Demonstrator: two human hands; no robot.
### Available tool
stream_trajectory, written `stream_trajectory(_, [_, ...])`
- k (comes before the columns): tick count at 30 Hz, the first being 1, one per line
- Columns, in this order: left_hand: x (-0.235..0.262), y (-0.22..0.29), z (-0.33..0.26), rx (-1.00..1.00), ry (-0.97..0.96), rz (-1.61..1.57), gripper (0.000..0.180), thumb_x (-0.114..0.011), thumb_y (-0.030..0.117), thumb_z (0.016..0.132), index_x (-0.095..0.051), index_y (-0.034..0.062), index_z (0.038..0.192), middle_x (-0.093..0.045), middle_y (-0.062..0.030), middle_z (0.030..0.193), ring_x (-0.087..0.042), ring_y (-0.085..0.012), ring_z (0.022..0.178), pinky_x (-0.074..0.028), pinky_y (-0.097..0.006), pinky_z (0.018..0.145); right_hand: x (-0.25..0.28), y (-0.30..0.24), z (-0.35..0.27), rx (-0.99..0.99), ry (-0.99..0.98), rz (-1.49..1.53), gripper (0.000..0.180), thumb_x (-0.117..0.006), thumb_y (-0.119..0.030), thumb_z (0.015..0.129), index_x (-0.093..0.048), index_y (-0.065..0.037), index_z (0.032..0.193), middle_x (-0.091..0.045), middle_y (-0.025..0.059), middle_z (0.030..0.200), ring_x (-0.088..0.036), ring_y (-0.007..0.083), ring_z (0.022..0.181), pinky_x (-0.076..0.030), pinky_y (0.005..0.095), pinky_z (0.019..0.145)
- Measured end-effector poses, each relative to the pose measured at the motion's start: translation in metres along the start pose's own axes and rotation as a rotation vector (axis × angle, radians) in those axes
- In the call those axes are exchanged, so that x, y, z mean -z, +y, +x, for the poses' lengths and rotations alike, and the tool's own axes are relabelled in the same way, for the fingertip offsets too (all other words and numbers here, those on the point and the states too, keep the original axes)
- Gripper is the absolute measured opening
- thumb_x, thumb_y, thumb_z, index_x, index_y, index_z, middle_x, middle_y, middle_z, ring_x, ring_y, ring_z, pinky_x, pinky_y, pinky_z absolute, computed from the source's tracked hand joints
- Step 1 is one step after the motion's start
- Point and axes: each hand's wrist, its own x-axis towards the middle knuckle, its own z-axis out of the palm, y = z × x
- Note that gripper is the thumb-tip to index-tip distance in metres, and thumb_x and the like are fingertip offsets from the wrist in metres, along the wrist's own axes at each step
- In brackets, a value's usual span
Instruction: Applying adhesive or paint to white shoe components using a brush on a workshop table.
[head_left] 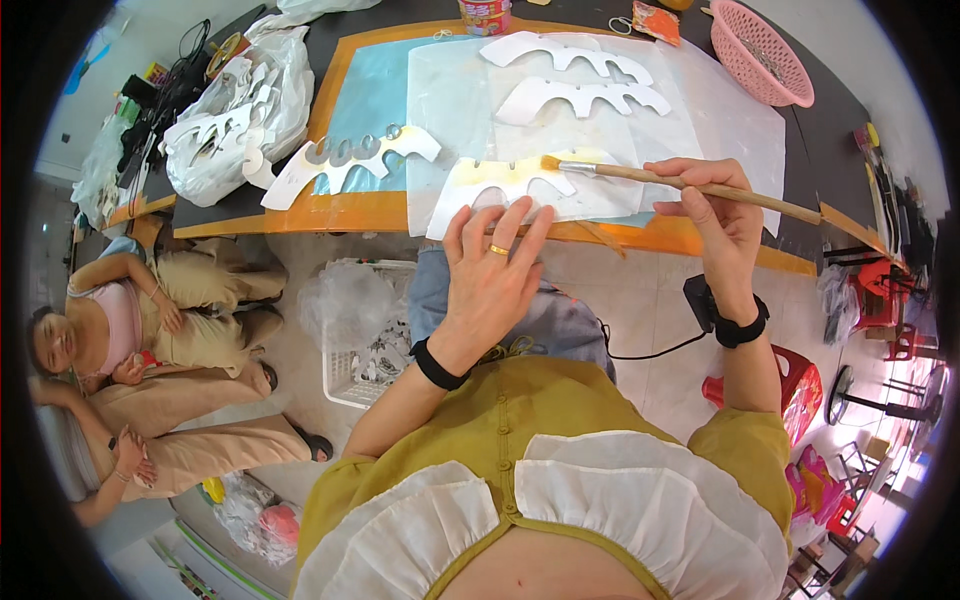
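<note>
My left hand lies with spread fingers on the lower edge of a scalloped white cut-out, wearing a gold ring. In my right hand is a long wooden-handled paintbrush, pinched between thumb and fingers. Its bristle tip touches the cut-out's upper part, where a pale yellow coating shows. To the left, a similar cut-out carries several grey, shiny rounded pieces along its yellowish edge. Two more white cut-outs, one behind the other, lie farther back on a translucent sheet.
A pink basket stands at the back right, near an orange packet. A small tub is at the back. Left, a plastic bag holds white cut pieces. Two people sit left; a white basket stands below the table.
</note>
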Motion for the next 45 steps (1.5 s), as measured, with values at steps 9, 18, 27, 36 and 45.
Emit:
stream_trajectory(9, [-0.001, -0.001, 0.002, -0.001, -0.019, 0.009, 0.067, -0.074, 0.015, 0.071, -0.053, 0.0152, 0.134, -0.044, -0.0052, 0.138, -0.04, -0.028, 0.12, -0.025, -0.05, 0.108, 0.018, 0.004, -0.004, 0.018, 0.078, -0.061, 0.006, -0.055, -0.004, 0.095, -0.055, -0.003, 0.101, -0.065, 0.0166, 0.11, -0.064, 0.0222, 0.106, -0.059, 0.0276, 0.078])
stream_trajectory(18, [0.001, 0.0, 0.001, 0.006, -0.026, 0.008, 0.066, -0.074, 0.014, 0.072, -0.053, 0.015, 0.134, -0.044, -0.0053, 0.138, -0.039, -0.0287, 0.12, -0.024, -0.05, 0.109, 0.031, 0.002, -0.014, 0.009, 0.074, -0.106, 0.007, -0.052, 0.0, 0.095, -0.054, -0.002, 0.101, -0.064, 0.0173, 0.112, -0.063, 0.025, 0.11, -0.058, 0.0282, 0.08])
stream_trajectory(27, [0.002, 0.0, 0.003, 0.007, -0.034, 0.003, 0.067, -0.075, 0.014, 0.071, -0.052, 0.0145, 0.135, -0.044, -0.0054, 0.138, -0.038, -0.0288, 0.121, -0.024, -0.05, 0.109, 0.035, 0.004, -0.017, 0.02, -0.001, -0.095, 0.007, -0.052, 0.0, 0.095, -0.055, -0.003, 0.1, -0.063, 0.0167, 0.114, -0.061, 0.0275, 0.112, -0.057, 0.0292, 0.083])
stream_trajectory(36, [0.004, 0.001, 0.003, 0.007, -0.027, -0.009, 0.065, -0.074, 0.014, 0.072, -0.053, 0.0145, 0.134, -0.045, -0.0054, 0.137, -0.039, -0.0287, 0.121, -0.024, -0.05, 0.108, 0.025, -0.001, -0.005, 0.062, 0.01, -0.116, 0.01, -0.051, 0.004, 0.094, -0.055, -0.002, 0.101, -0.063, 0.0179, 0.114, -0.061, 0.0296, 0.113, -0.058, 0.0317, 0.084])
stream_trajectory(45, [0.018, -0.01, 0.002, -0.014, 0.002, -0.196, 0.056, -0.074, 0.013, 0.073, -0.058, 0.0114, 0.126, -0.05, -0.006, 0.133, -0.045, -0.0287, 0.117, -0.03, -0.051, 0.107, 0.062, -0.04, 0.009, 0.155, 0.225, -0.018, 0.012, -0.047, -0.006, 0.099, -0.051, -0.001, 0.109, -0.06, 0.0234, 0.119, -0.062, 0.0342, 0.111, -0.059, 0.0319, 0.082])
